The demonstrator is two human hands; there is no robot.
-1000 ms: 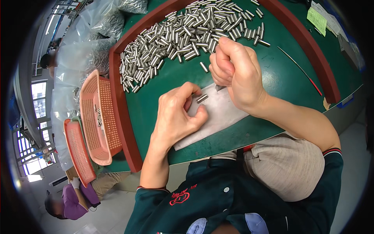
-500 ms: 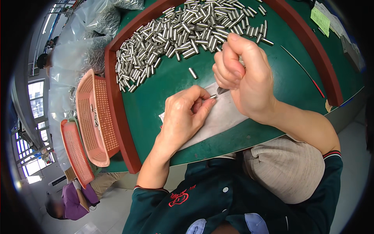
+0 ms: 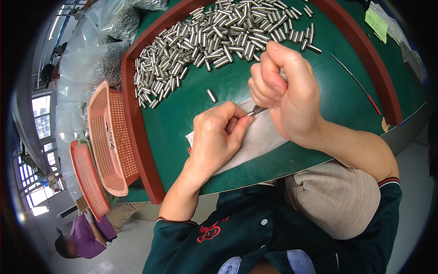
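Note:
My left hand pinches a small shiny metal cylinder between thumb and fingertips. Closed in a fist, my right hand grips a tool with a dark, flat, tapering tip; the fingers hide its handle. That tip meets the far end of the held cylinder, or comes very close to it. Beneath both hands lies a whitish cloth on the green tabletop. One loose metal cylinder rests just beyond my left hand.
A big heap of metal cylinders covers the far tabletop, inside a dark red raised border. Pink baskets and clear bags stand left. A thin red-ended rod lies right. A person in purple is at lower left.
The loose cylinder has shifted left and nearer to me. My right hand's tool tip has come closer to the held cylinder's end. Both hands otherwise hold nearly the same place.

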